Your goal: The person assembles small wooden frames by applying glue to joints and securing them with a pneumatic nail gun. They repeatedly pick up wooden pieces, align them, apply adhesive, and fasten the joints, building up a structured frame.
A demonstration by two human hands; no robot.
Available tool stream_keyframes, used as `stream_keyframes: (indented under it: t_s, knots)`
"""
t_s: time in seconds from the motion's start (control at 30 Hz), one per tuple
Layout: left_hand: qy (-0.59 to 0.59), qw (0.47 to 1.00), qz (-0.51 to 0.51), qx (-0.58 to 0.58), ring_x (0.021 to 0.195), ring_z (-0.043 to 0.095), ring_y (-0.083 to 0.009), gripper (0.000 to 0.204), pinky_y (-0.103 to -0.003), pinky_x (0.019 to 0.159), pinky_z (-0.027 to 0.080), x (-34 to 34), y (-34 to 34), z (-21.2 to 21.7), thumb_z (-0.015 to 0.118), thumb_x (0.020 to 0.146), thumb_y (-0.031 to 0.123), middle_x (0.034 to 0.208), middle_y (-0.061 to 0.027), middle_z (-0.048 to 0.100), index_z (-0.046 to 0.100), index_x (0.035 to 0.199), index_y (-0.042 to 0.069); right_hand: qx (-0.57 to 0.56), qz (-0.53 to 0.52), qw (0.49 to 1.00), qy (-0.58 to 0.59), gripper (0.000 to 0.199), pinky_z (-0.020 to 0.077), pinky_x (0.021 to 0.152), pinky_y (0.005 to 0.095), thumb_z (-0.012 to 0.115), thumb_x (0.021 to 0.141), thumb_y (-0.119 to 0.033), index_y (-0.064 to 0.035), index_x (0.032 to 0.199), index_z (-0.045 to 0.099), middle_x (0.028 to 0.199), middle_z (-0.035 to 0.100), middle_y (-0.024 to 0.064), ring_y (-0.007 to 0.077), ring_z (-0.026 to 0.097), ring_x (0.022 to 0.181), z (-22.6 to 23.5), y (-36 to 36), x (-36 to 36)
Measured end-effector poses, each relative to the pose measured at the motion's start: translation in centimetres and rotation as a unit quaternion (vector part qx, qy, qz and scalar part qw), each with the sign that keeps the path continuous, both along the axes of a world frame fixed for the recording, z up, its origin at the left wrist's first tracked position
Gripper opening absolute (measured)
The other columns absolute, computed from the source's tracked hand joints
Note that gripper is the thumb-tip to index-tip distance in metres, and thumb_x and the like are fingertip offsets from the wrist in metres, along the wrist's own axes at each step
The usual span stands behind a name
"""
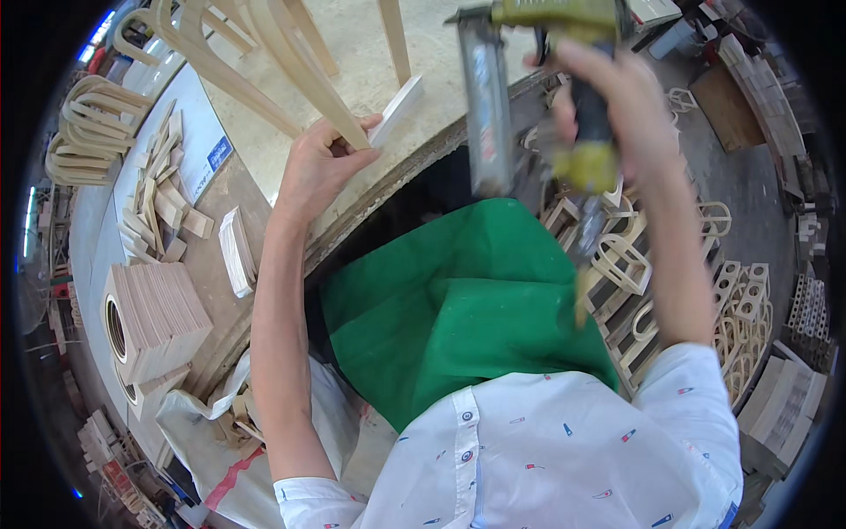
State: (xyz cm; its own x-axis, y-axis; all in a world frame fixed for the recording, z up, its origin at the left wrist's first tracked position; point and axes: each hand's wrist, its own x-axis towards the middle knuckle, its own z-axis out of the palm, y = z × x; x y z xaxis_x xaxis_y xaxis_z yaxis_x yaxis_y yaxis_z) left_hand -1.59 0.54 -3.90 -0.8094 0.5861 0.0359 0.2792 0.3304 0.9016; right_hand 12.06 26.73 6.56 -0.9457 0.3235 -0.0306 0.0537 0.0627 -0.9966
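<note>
At the table's front edge my left hand [328, 167] is closed around the lower end of a bent pale-wood leg [295, 75]. A short whitish wood strip [397, 108] lies against that leg's foot, by my fingertips. More curved legs of the same pale wood stand just beyond. My right hand [621, 110], smeared by motion, grips a yellow-green and black nail gun [573, 14] by its handle. The gun is raised to the right of the table edge, apart from the wood, its long grey magazine on the left side. A hose fitting [589, 229] hangs below the handle.
Left on the table are loose wood offcuts [167, 198], a small bundle of strips [236, 251] and a stack of boards with round holes [163, 313]. Bent loops [92, 132] lie farther back. Wooden frames [621, 264] crowd the floor at right. A green apron [467, 309] covers my lap.
</note>
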Motion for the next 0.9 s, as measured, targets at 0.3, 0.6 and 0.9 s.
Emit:
stream_keyframes:
  t_s: [0.3, 0.6, 0.9]
  knots:
    - [0.004, 1.000, 0.009, -0.011, 0.064, 0.042, -0.0039, 0.029, -0.022, 0.059, 0.039, -0.1, -0.2, -0.1, 0.074, 0.076, 0.004, 0.081, 0.0054, 0.061, 0.071, 0.105, 0.004, -0.393, -0.007, 0.920, -0.001, 0.037, 0.0455, 0.044, 0.0262, 0.050, 0.095, -0.019, 0.0073, 0.122, 0.045, 0.109, 0.061, 0.0199, 0.0120, 0.052, 0.053, -9.7, -7.9, 4.7]
    - [0.016, 1.000, 0.010, -0.013, 0.073, 0.054, -0.0046, 0.026, -0.022, 0.070, 0.047, -0.2, -0.3, -0.2, 0.075, 0.076, 0.004, 0.100, 0.0007, 0.070, 0.069, 0.101, 0.002, -0.406, 0.006, 0.914, 0.001, 0.031, 0.0463, 0.045, 0.0255, 0.052, 0.095, -0.019, 0.0055, 0.113, 0.050, 0.103, 0.062, 0.0158, 0.0116, 0.054, 0.052, -10.5, -8.7, 4.0]
    - [0.013, 0.999, 0.013, -0.026, 0.079, 0.058, -0.0063, 0.029, -0.024, 0.075, 0.050, 0.1, 0.0, 0.3, 0.075, 0.077, 0.004, 0.102, -0.0020, 0.069, 0.069, 0.105, 0.002, -0.406, 0.004, 0.914, 0.010, 0.028, 0.0460, 0.044, 0.0246, 0.053, 0.095, -0.019, 0.0049, 0.109, 0.052, 0.100, 0.062, 0.0126, 0.0110, 0.055, 0.052, -10.6, -9.0, 3.8]
